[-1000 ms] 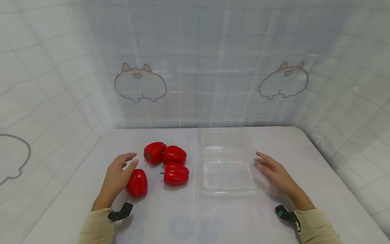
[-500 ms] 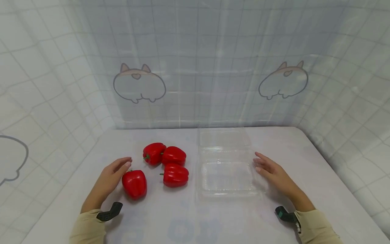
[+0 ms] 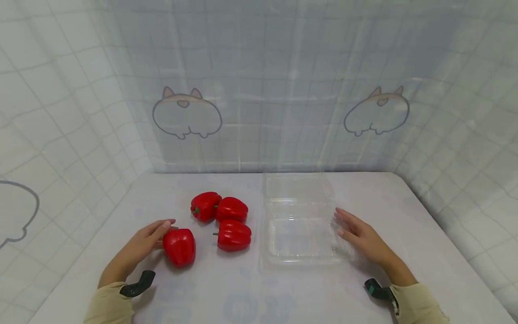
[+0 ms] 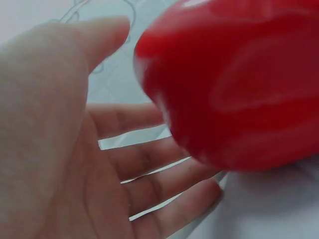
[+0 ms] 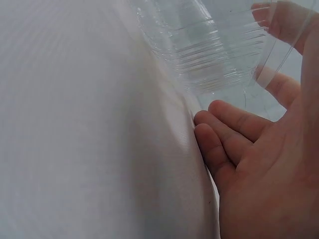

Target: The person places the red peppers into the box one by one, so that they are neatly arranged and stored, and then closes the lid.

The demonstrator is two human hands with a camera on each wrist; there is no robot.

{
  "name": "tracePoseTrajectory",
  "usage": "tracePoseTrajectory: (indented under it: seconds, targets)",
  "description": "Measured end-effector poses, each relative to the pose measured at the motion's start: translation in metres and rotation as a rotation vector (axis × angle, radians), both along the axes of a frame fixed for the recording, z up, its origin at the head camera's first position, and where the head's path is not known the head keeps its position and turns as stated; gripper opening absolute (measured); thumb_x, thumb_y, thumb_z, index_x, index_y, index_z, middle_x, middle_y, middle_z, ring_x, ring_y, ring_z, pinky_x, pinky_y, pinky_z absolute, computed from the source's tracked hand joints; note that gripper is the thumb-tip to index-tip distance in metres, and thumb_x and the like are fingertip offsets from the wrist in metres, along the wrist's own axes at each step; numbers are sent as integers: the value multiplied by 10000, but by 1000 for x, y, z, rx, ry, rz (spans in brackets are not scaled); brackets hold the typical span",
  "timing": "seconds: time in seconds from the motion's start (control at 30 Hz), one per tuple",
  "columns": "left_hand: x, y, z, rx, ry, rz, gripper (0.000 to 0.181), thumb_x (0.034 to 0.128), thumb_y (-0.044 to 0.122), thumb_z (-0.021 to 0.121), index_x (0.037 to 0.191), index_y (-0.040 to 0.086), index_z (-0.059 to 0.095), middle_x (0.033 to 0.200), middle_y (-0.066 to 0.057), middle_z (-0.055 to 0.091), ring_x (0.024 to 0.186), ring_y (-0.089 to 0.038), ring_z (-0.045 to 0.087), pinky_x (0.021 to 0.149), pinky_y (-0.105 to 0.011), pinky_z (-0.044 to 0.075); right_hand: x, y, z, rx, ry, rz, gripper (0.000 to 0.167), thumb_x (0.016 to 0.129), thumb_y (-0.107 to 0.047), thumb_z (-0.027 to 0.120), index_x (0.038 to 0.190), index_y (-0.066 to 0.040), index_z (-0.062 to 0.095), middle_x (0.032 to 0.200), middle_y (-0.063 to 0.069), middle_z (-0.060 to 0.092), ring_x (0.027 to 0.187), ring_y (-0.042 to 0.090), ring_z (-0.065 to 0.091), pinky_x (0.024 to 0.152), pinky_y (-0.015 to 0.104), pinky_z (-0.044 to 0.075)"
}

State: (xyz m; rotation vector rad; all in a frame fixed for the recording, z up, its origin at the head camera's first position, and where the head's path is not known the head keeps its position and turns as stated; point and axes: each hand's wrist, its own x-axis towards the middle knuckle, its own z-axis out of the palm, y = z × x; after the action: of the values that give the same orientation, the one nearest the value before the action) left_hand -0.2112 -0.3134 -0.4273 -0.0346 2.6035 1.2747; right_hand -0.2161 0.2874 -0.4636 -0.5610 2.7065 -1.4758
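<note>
The left hand point(image 3: 139, 247) is beside the nearest left red pepper point(image 3: 179, 247), its thumb near the stem end. In the left wrist view that hand point(image 4: 124, 164) has fingers extended behind the pepper point(image 4: 239, 84), and the thumb stands apart from it. At the right edge of a clear plastic container point(image 3: 301, 260) is the right hand point(image 3: 368, 240). The right wrist view shows thumb and index finger of this hand point(image 5: 264, 139) spread at the container's rim point(image 5: 209, 55), the other fingers loosely bent near the table surface.
Several more items stand between hand and container: two touching red peppers point(image 3: 205, 206) point(image 3: 232, 209) at the back and another point(image 3: 234, 235) in front. The container's lid point(image 3: 297, 186) lies unfolded toward the back wall point(image 3: 259, 135).
The left hand has moved left and nearer the camera; the pepper beside it has turned, its stem now pointing away. The right hand has shifted slightly left against the container's edge.
</note>
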Motion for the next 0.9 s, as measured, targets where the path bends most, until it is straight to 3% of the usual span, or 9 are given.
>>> tracePoseTrajectory:
  seconds: [0.2,0.5,0.63,0.9]
  targets:
    - [2,-7,1,28,-64,-46,718,1002,577,475,1516,81,404,1460,-223,470,1178,-330,584,956,-630,464,0,-2,1,-2,0,-6,636,1017,-253,607,1563,-80,330,1531,158,433,1413,365,387,998,84,284]
    - [6,-5,-3,-5,-52,-109,694,1002,511,531,1518,67,398,1457,-216,466,1260,-389,496,968,-647,441,5,-2,-2,7,13,-37,639,1009,-256,622,1564,-111,340,1503,130,476,1389,334,423,989,72,300]
    - [10,-2,-3,-9,-50,-106,687,983,490,580,1499,65,422,1438,-194,485,1300,-416,435,966,-625,455,6,-1,-5,13,19,-33,637,1015,-242,611,1563,-81,328,1497,162,475,1388,373,416,982,63,290]
    - [13,-2,6,-75,-64,-111,737,947,464,645,1479,10,414,1349,-183,533,1207,-374,486,883,-529,530,-1,-2,-1,-19,8,-13,622,1015,-226,614,1560,-104,340,1481,155,498,1390,359,418,974,67,316]
